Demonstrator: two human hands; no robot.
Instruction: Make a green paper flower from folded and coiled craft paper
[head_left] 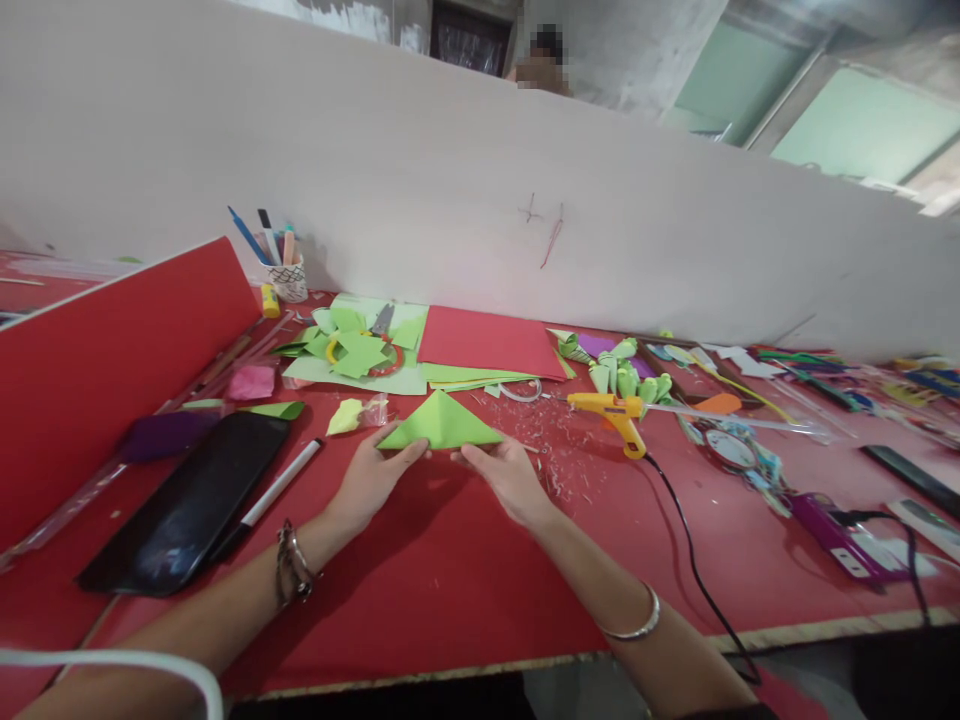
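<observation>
A bright green sheet of paper [441, 424], folded to a wide triangle with a crease down its middle, is held between both hands. My left hand [381, 468] pinches its left corner, thumb along the lower edge. On the opposite corner, my right hand [510, 474] grips the paper the same way. Just behind lie a red sheet [487, 342] and a pile of cut green paper pieces [360, 354] with scissors [382, 322] on it. A crumpled yellow scrap [345, 416] lies near my left hand.
To the right is a yellow glue gun [616, 412] with a black cord, then a purple power strip [847, 536]. On the left are a black phone [187, 500], a white marker [282, 484], and a red board [112, 370]. A pen cup [288, 278] stands by the white partition [420, 180].
</observation>
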